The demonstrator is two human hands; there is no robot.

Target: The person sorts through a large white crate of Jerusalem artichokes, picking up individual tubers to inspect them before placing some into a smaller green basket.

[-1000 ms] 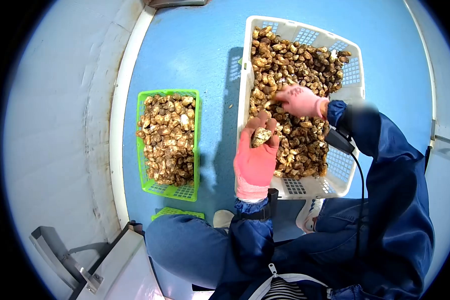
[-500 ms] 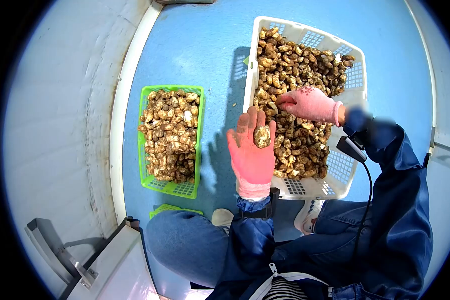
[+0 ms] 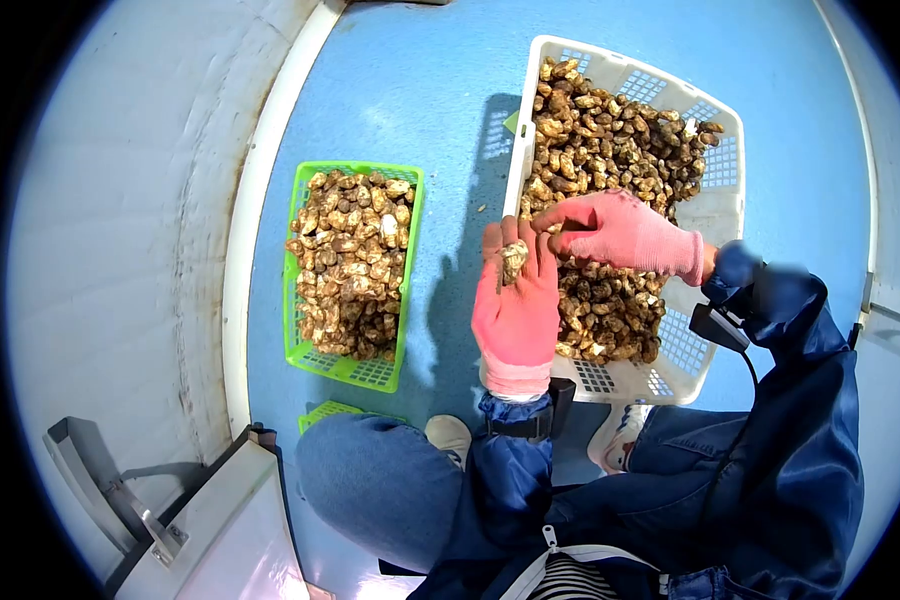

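Note:
My left hand (image 3: 518,325), in a pink glove, is palm up with a knobbly brown-and-cream mushroom-like piece (image 3: 513,261) resting on its fingers. Close beside those fingertips, my right hand (image 3: 615,235) is bent in a pinch, also gloved in pink. What lies between its thumb and fingers is too hidden to make out. Both hands are over the near left side of a large white crate (image 3: 526,140), which holds many similar brown pieces (image 3: 610,140). Part of the heap is hidden under my right hand and wrist.
A smaller green basket (image 3: 403,300), filled with similar pieces, stands left on the blue floor (image 3: 410,90). Another green basket edge (image 3: 330,412) shows by my knee. A pale wall (image 3: 150,200) runs along the left. A cable (image 3: 753,370) hangs by my right sleeve.
My right hand has come out of the heap to my left fingertips. The piece has shifted from the left palm onto the fingers, turned more upright. The whole view has shifted slightly.

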